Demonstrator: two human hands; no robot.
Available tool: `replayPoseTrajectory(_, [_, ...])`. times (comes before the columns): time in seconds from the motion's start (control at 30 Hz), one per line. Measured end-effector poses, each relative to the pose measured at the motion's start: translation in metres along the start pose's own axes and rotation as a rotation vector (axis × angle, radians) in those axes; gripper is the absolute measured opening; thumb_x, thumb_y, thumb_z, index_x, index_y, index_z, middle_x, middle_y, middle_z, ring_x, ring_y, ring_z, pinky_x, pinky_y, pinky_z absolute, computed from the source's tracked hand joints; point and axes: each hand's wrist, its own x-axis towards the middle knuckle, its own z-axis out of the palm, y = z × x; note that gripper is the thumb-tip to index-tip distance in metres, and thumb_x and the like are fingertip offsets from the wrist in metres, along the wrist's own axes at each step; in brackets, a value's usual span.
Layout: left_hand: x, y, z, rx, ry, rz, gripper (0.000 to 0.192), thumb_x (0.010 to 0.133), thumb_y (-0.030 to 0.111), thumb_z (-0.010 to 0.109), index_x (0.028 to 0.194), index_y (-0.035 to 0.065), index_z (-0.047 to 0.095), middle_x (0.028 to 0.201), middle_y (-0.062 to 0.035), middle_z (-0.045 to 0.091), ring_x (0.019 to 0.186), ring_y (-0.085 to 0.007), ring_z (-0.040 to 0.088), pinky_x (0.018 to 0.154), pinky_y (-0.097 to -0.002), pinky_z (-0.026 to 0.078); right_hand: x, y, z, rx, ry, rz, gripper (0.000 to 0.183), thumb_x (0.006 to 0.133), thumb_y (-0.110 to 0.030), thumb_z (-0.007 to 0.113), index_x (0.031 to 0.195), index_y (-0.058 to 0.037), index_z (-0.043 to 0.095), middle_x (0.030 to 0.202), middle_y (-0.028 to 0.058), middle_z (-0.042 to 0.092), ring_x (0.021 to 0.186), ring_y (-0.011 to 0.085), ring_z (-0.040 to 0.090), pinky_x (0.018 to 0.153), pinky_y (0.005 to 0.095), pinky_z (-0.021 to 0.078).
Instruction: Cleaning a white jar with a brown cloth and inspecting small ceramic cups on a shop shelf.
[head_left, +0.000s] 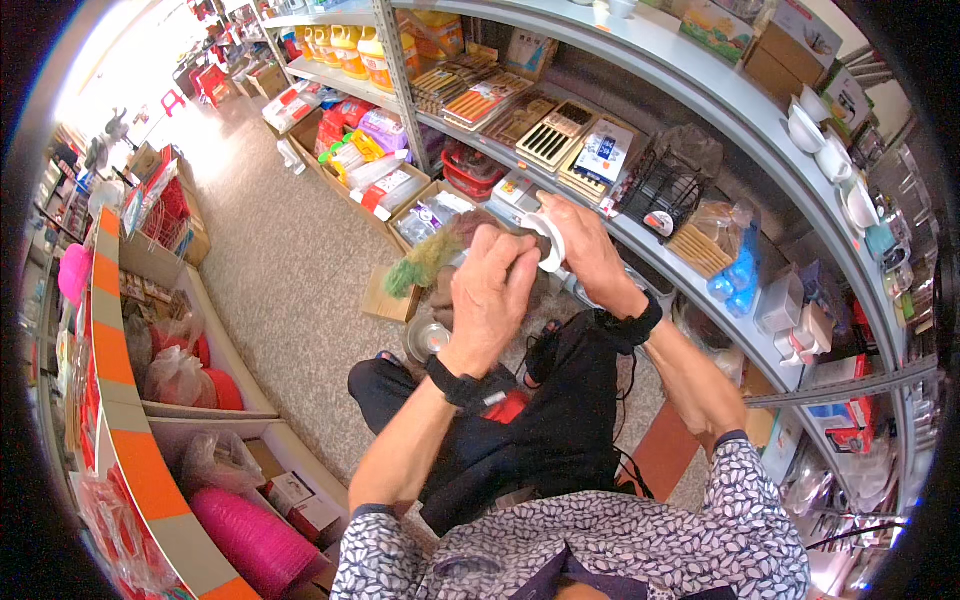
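Note:
My right hand (589, 247) grips a small white dish (551, 241), tilted so that its rim faces sideways. Against the dish's inner side, my left hand (491, 292) pinches a dark brown cloth (534, 244), partly hidden by the fingers. A fluffy duster (427, 259) in green, yellow and maroon extends beyond my left hand; whether that hand touches it is unclear. Below the hands, near my knee, stands a round metal bowl (427, 337). Both wrists wear black bands.
A grey metal shelf (517, 154) ahead carries boxed chopsticks (559, 135), a black wire basket (664, 187) and blue plastic balls (739, 281). White bowls (832, 157) line the upper shelf. Cardboard boxes (379, 191) edge the aisle floor (255, 225). Bins with a pink mesh roll (255, 540) stand left.

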Motion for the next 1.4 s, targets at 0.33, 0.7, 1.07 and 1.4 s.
replayPoseTrajectory(0.33, [-0.029,0.005,-0.010,-0.454,-0.160,-0.487,0.015,0.097,0.012,0.064,0.104,-0.0009,0.067,0.092,-0.0007,0.067,0.089,-0.0085,0.058,0.082,-0.0267,0.047,0.008,0.002,-0.001,0.619,0.130,0.164,0.047,0.105,-0.054,0.040,0.098,-0.0121,0.059,0.072,0.0001,0.057,0.050,0.0054,0.038,0.044,0.0233,0.0210])
replayPoseTrajectory(0.7, [-0.025,0.009,-0.034,-0.454,-0.162,-0.571,0.019,0.099,0.015,0.064,0.109,-0.0001,0.067,0.094,0.0000,0.065,0.091,-0.0073,0.056,0.083,-0.0258,0.046,-0.008,0.012,-0.012,0.935,-0.042,0.073,0.045,0.098,-0.036,0.035,0.104,-0.0004,0.061,0.086,0.0120,0.065,0.070,0.0187,0.061,0.054,0.0281,0.0441])
replayPoseTrajectory(1.07, [-0.016,0.031,-0.007,0.027,-0.004,-0.018,0.019,0.089,0.006,0.069,0.107,0.0047,0.068,0.094,-0.0128,0.061,0.083,-0.0317,0.064,0.073,-0.0392,0.052,-0.010,0.021,0.001,0.465,-0.008,-0.079,0.051,0.103,-0.035,0.033,0.092,0.0021,0.065,0.090,0.0063,0.064,0.084,0.0134,0.060,0.077,0.0262,0.0467])
replayPoseTrajectory(1.4, [-0.017,0.034,-0.009,-0.462,-0.362,-0.315,0.012,0.094,0.003,0.064,0.104,-0.0027,0.068,0.091,-0.0044,0.064,0.087,-0.0136,0.060,0.081,-0.0277,0.047,0.001,0.021,0.007,0.425,0.287,-0.244,0.047,0.106,-0.041,0.041,0.103,0.0002,0.063,0.092,0.0073,0.067,0.079,0.0136,0.063,0.075,0.0247,0.0490])
